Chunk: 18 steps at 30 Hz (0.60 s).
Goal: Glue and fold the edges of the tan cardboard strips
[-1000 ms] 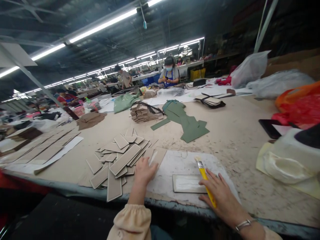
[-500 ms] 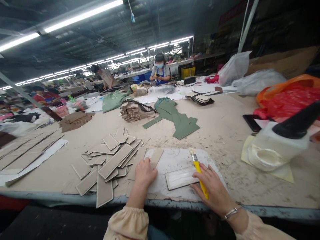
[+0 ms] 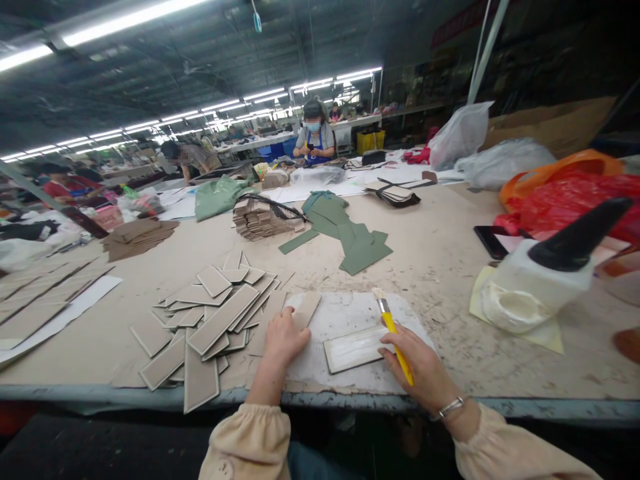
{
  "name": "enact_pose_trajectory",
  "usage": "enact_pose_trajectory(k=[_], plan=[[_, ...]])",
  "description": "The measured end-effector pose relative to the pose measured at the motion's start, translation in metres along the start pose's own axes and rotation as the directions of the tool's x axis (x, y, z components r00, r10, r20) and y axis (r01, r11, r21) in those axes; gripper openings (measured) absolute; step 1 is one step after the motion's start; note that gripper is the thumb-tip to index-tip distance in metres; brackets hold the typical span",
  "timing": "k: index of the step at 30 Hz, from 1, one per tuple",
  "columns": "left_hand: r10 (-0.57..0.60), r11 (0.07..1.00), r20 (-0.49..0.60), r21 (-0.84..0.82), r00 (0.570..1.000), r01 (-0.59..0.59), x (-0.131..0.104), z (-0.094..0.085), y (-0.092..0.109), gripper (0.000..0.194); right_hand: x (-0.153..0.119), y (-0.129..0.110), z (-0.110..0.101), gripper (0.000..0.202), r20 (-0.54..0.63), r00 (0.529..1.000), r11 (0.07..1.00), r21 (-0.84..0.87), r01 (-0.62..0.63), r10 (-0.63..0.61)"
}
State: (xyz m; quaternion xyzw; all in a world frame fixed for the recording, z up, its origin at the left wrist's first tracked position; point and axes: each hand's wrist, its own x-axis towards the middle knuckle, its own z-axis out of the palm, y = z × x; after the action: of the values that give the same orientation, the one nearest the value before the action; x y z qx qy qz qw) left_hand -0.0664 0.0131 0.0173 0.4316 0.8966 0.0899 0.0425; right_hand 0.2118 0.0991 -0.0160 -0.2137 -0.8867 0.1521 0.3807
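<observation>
Yellow catches my eye first: a brush [image 3: 398, 350] held in the right hand [image 3: 423, 370], its bristles angled far and a little left. Nearest it is a panel [image 3: 349, 351], streaked white on its upper face, lying on a pale sheet [image 3: 345, 310] close to the table's near edge. The right fingers overlap that panel's right end; I can't tell whether they press on it.

Left of it, the left hand [image 3: 284, 339] rests palm down over a beige strip [image 3: 309, 308]. A second ago its fingers were spread wide — now they are drawn in narrow, though whether they pinch the strip I can't tell. I take it that attention is on that strip while brushing is paused, since the bristles remain clear of the white streaks.

Further left sits a loose pile of edged panels [image 3: 225, 317]; to the right, a bottle [image 3: 560, 287] with a black spout. Beyond lie a brown bundle [image 3: 260, 221] and green pieces [image 3: 345, 233] — and, far off, a person in a blue apron [image 3: 315, 156].
</observation>
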Motion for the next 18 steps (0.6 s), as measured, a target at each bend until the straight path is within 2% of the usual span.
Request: enact_pose_trajectory(k=[2,4,6,8,11,13,18], plan=[[0.025,0.992,-0.043,-0.124,0.999,-0.03,-0.002,-0.002,0.001,0.05,0.002,0.0,-0.001,0.02,-0.015,1.0,0.999,0.026,-0.022,0.023],[0.114,0.962,-0.138,-0.232,0.984,-0.145,-0.008,-0.004,0.004,0.05,0.004,0.0,-0.003,0.02,-0.035,0.997,0.997,0.059,-0.059,0.061],[0.236,0.921,-0.241,-0.255,0.941,-0.296,-0.016,-0.006,0.008,0.052,0.008,0.0,-0.004,0.02,-0.054,0.991,0.988,0.102,-0.119,0.125],[0.331,0.895,-0.283,-0.209,0.9,-0.395,-0.026,-0.007,0.012,0.054,0.012,-0.002,-0.006,0.017,-0.069,0.974,0.966,0.161,-0.201,0.214],[0.395,0.891,-0.229,-0.139,0.89,-0.431,-0.036,-0.008,0.018,0.054,0.019,-0.004,-0.008,0.012,-0.075,0.938,0.913,0.266,-0.31,0.34],[0.443,0.873,-0.185,-0.132,0.877,-0.469,-0.04,-0.009,0.022,0.055,0.024,-0.006,-0.006,0.012,-0.061,0.924,0.883,0.321,-0.341,0.378],[0.579,0.777,-0.128,-0.214,0.805,-0.592,-0.05,-0.007,0.032,0.056,0.032,-0.009,0.004,0.013,-0.04,0.908,0.845,0.385,-0.371,0.417]])
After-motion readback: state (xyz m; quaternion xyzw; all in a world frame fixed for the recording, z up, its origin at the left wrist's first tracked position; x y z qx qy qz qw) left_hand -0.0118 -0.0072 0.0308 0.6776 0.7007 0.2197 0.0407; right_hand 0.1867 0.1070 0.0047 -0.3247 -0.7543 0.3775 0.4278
